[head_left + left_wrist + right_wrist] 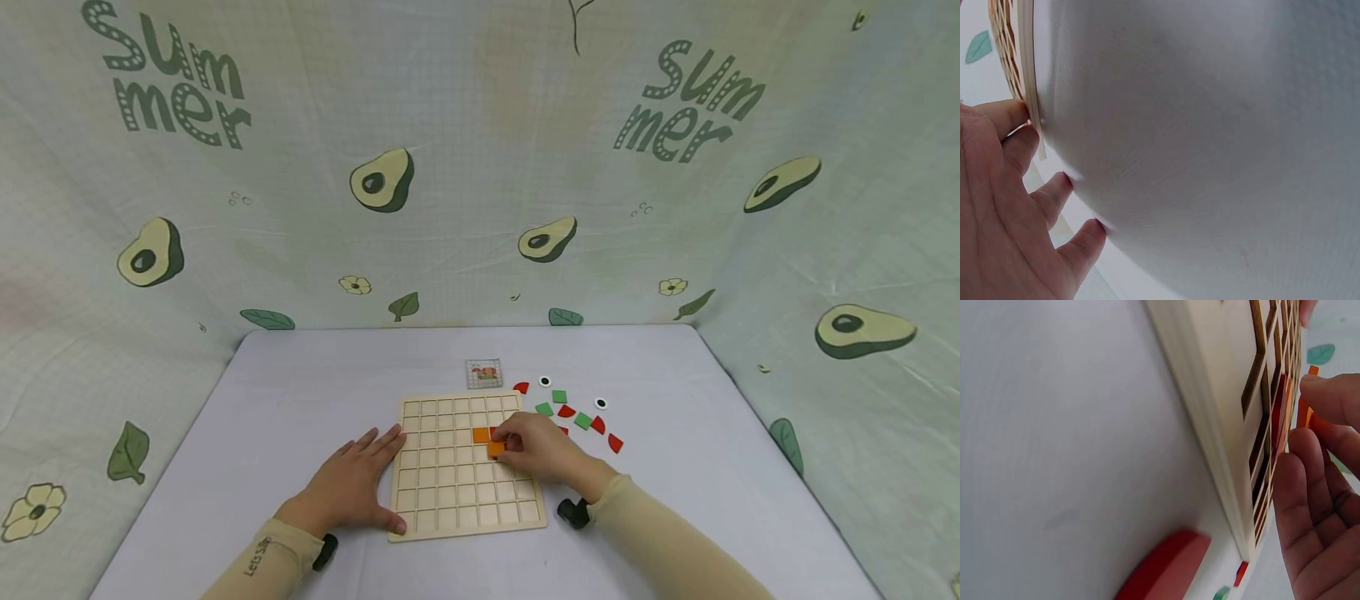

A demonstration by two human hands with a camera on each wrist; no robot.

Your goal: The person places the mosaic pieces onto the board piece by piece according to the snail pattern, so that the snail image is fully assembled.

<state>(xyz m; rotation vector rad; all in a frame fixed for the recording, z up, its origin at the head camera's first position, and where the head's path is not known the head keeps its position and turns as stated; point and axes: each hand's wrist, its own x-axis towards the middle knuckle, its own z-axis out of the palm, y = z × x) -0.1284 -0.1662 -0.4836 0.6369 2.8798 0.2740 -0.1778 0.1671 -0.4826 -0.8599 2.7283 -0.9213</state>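
A wooden grid board (437, 477) lies on the white table, divided into small square cells. My left hand (349, 483) is spread along its left side, with thumb and index finger touching the frame; the other fingertips (1063, 181) rest on the table in the left wrist view. Over the right half of the board, my right hand (542, 447) pinches an orange square tile (1304, 412) between thumb and fingers. A second orange tile (481, 435) sits in a cell just up and left of it. Beside that, a red piece (493, 432) is partly hidden by my right hand.
Right of the board lie several red quarter-round pieces (615, 442), green squares (582, 421) and white discs with black centres (601, 403). A small picture card (483, 373) lies behind the board. Printed cloth hangs around the back and sides.
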